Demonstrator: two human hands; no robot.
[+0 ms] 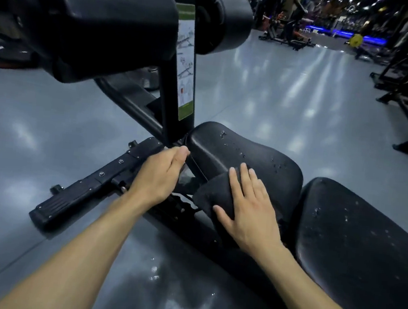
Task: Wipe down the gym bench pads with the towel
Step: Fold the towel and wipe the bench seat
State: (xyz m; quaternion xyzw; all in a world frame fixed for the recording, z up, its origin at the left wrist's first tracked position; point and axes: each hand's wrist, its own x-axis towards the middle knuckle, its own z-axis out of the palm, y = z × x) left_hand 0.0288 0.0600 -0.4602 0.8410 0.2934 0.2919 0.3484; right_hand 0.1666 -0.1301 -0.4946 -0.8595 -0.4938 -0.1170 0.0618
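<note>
Black terry cloth, soft and limp, the towel (215, 195) drapes over the near left edge of the seat pad (245, 158) and hangs down its side. It looks light and will likely bunch unless spread, so a flat palm on top is the sensible hold. The right hand (250, 208) does just that: fingers straight and a little apart, pressing the cloth onto the pad. The left hand (159, 172) rests at the pad's front left corner, fingers together and curled down over the rim, thumb on top, seemingly steadying the seat.

Both pads look like smooth, slightly glossy vinyl over firm foam, with rounded edges. Droplets bead on the seat's far half and on the back pad (363, 244), so the surface is probably slick. 2 round roller pads (106, 15) sit above on a steel post (177, 82).
</note>
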